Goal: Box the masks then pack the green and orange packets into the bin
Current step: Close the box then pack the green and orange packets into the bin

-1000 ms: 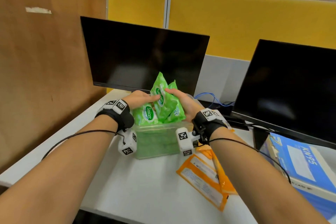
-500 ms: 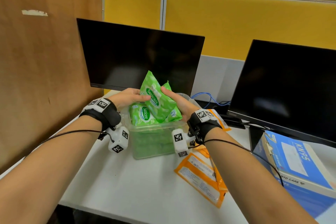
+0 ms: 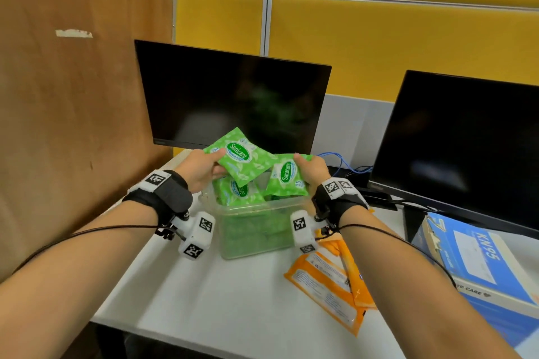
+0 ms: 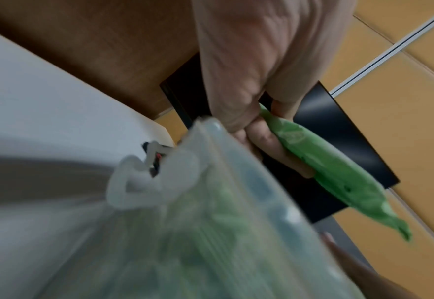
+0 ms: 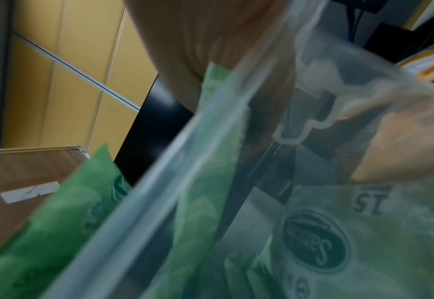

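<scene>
A clear plastic bin (image 3: pixel 256 237) stands on the white desk, holding several green Sanicare packets (image 3: pixel 237 192). My left hand (image 3: pixel 201 169) pinches one green packet (image 3: pixel 242 159) by its left edge, nearly flat above the bin; the left wrist view shows that packet (image 4: pixel 338 172) between thumb and fingers. My right hand (image 3: pixel 310 167) grips a second green packet (image 3: pixel 287 179) at its top edge, standing at the bin's right side. Orange packets (image 3: pixel 332 285) lie on the desk right of the bin. The blue KN95 mask box (image 3: pixel 478 265) sits at the right.
Two dark monitors (image 3: pixel 233 96) (image 3: pixel 466 148) stand behind the bin. A brown wooden partition (image 3: pixel 73 96) walls off the left. Cables (image 3: pixel 344 163) run behind the bin. The desk's front edge (image 3: pixel 180 332) is near me.
The two green packets, held together upright above the bin, have been drawn apart: the left hand tipped one flat, the right hand lowered the other toward the bin's right side.
</scene>
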`<control>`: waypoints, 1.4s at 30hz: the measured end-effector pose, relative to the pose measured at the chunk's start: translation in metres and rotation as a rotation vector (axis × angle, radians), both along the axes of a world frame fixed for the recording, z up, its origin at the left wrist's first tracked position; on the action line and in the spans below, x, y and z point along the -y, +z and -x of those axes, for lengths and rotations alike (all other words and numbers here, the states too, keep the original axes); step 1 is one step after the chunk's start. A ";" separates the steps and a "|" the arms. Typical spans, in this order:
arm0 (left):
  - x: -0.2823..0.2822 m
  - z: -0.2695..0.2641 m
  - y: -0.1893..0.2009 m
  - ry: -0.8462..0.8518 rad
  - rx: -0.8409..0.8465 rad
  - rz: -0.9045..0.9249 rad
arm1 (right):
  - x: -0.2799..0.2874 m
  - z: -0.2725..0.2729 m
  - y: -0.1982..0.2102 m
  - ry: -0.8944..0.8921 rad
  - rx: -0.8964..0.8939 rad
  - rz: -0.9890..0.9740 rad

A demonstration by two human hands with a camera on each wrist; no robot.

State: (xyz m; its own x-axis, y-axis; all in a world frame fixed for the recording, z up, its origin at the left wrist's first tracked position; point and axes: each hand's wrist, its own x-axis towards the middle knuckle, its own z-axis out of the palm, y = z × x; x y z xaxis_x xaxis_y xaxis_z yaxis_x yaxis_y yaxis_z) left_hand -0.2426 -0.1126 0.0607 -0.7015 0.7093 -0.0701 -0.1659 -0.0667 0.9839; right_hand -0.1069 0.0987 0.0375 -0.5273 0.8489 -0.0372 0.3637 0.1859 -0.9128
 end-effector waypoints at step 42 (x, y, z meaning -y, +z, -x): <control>-0.027 -0.051 -0.018 -0.275 -1.311 1.057 | 0.066 -0.022 0.016 0.451 1.109 -0.517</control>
